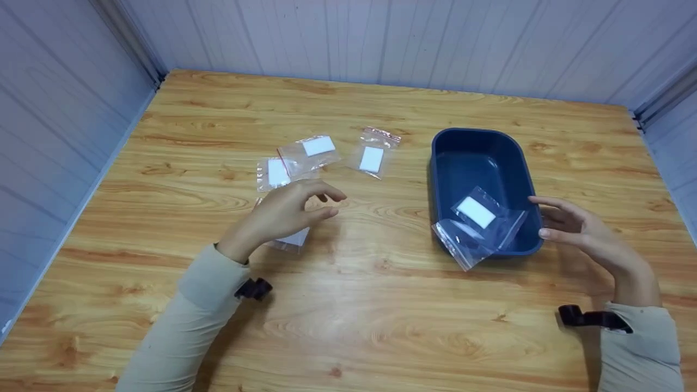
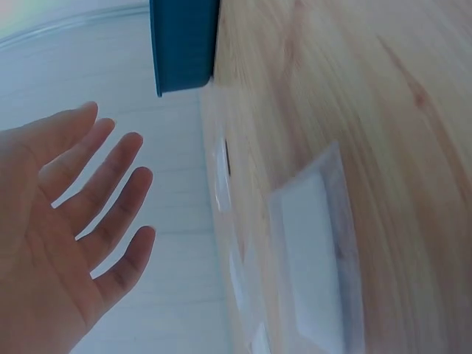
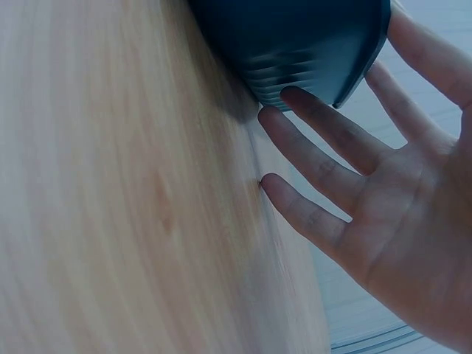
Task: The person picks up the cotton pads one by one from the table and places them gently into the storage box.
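Observation:
A dark blue plastic bin [image 1: 463, 158] stands on the right side of the table. My right hand [image 1: 593, 234] is at its right wall, thumb and a fingertip right at the rim; in the right wrist view the fingers [image 3: 317, 158] are spread beside the bin. Clear zip bag material with a white rectangular piece [image 1: 476, 212] lies over the bin's near end and overhangs the front rim. My left hand [image 1: 288, 209], empty with relaxed fingers, hovers over a zip bag [image 1: 294, 238] that it partly hides. That bag's white piece [image 2: 313, 258] shows below the hand in the left wrist view.
Beyond the left hand lie two overlapping zip bags, one with a white piece [image 1: 318, 145], the other with a similar piece [image 1: 278, 172]. Another zip bag [image 1: 372, 159] lies between them and the bin. Pale panel walls [image 1: 354, 43] enclose the wood-grain table [image 1: 348, 326].

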The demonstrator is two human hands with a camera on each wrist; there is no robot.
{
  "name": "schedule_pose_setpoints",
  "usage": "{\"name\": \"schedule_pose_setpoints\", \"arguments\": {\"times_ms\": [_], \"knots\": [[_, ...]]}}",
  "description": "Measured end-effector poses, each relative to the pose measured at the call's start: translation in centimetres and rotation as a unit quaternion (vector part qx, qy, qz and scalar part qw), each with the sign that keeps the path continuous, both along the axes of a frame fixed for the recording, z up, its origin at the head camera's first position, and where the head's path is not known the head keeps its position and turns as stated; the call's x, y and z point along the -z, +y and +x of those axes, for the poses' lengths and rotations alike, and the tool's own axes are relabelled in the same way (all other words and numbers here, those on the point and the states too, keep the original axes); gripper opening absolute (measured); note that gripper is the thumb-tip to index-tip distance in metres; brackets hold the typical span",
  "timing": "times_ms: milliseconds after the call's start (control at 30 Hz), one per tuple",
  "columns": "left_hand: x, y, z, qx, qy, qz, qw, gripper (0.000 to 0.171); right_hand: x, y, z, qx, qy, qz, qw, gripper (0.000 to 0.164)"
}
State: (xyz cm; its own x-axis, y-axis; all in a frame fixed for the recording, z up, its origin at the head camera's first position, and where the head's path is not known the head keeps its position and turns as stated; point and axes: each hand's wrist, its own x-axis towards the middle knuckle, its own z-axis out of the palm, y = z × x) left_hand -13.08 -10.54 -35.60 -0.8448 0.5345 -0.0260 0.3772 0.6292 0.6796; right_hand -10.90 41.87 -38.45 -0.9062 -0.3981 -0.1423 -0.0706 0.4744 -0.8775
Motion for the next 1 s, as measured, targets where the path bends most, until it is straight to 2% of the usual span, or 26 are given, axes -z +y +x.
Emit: {"name": "schedule_pose_setpoints", "arguments": {"times_ms": [233,600,833,1000], "knots": [[0.6,-2.2,0.4,0.003,-0.010,-0.005,0.9999,0.032,0.1,0.0,0.1,0.003,0.001,0.007,1.000,0.058],[1.5,-5.5,1.1,-0.028,-0.043,0.027,0.9983,0.031,0.1,0.0,0.0,-0.002,-0.002,0.003,1.000,0.057],[2.1,-7.7,1.2,-0.053,-0.064,0.013,0.9964,0.031,0.2,-0.1,-0.1,-0.004,0.001,0.001,1.000,0.057],[2.5,-9.2,1.2,-0.058,-0.079,0.013,0.9952,0.035,0.2,-0.1,-0.1,-0.005,-0.001,-0.022,1.000,0.057]]}}
